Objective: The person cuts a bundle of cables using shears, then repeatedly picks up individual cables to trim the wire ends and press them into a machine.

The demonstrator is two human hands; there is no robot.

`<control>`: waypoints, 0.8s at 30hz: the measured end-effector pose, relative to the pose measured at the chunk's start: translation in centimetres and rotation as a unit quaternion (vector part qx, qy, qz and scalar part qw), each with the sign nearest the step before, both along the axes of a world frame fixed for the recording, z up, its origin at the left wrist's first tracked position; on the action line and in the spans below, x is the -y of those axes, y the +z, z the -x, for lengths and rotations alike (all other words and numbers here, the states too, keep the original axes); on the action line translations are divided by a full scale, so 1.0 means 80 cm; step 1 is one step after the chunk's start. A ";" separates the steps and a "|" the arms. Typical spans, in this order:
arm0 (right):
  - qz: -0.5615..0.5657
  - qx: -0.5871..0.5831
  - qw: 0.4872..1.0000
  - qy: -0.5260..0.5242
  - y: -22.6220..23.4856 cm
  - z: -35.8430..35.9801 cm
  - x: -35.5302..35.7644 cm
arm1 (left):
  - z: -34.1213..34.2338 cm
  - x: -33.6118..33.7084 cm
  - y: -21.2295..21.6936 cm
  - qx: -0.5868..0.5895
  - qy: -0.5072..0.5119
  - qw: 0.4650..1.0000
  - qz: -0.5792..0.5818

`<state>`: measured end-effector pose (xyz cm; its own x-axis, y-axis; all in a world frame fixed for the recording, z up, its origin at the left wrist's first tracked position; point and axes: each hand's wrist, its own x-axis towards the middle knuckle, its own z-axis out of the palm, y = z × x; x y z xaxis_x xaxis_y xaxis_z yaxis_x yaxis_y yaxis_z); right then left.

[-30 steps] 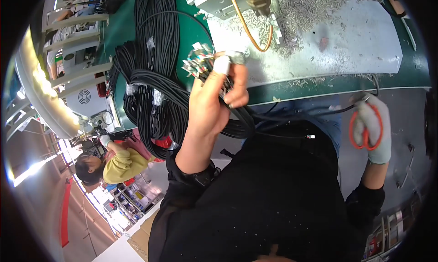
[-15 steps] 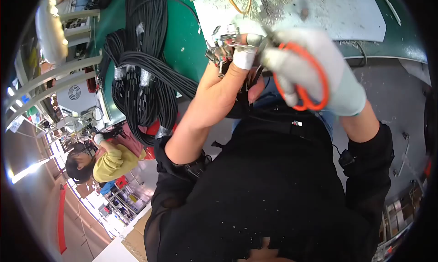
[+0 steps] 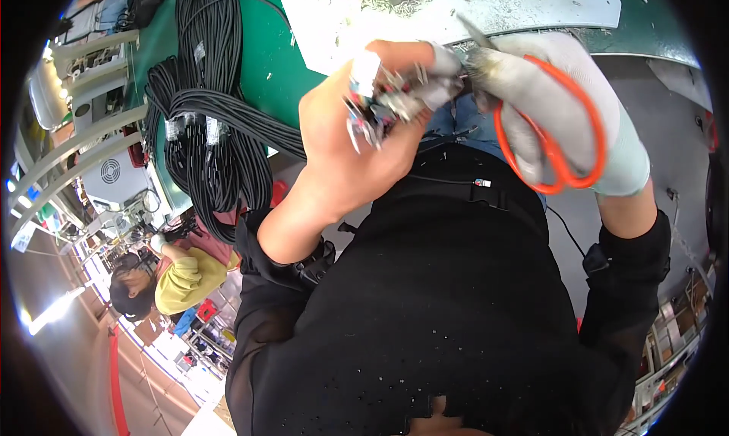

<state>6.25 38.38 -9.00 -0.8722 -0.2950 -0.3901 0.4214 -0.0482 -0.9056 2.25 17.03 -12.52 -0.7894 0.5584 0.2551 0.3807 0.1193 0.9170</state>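
Note:
My left hand [image 3: 345,143] is closed round a bunch of wire ends [image 3: 391,105], with short silver, white and coloured tips sticking out; they are blurred. White wrapping covers parts of its fingers. Close beside it on the right, my right hand [image 3: 543,94], in a whitish glove with a grey-stained fingertip, holds scissors [image 3: 598,121] by their orange handles. The dark blades point up and left, beside the fingertips of my left hand. Whether the blades touch a wire cannot be made out. A thin cable with a small plug [image 3: 482,183] lies across my black clothing.
Thick coils of black cable [image 3: 209,56] hang over the green table [image 3: 266,48] at the left. A white board [image 3: 547,7] strewn with small clippings lies at the back. Far left, another person in a yellow top [image 3: 186,280] works by shelves.
My left hand has turned over and come nearer, its back now facing up. The scissors in my right hand have moved right and a little down. The whole view has shifted slightly.

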 end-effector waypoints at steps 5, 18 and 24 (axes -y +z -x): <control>0.031 -0.214 0.976 0.032 -0.038 -0.006 -0.003 | 0.000 -0.003 0.000 -0.003 -0.068 0.997 -0.034; -0.452 -0.464 0.755 -0.099 -0.022 0.000 0.020 | 0.010 -0.011 0.023 0.303 0.102 0.947 -0.006; -0.579 -0.432 0.691 0.005 -0.012 -0.015 0.027 | 0.002 -0.017 0.019 0.182 0.120 0.975 0.047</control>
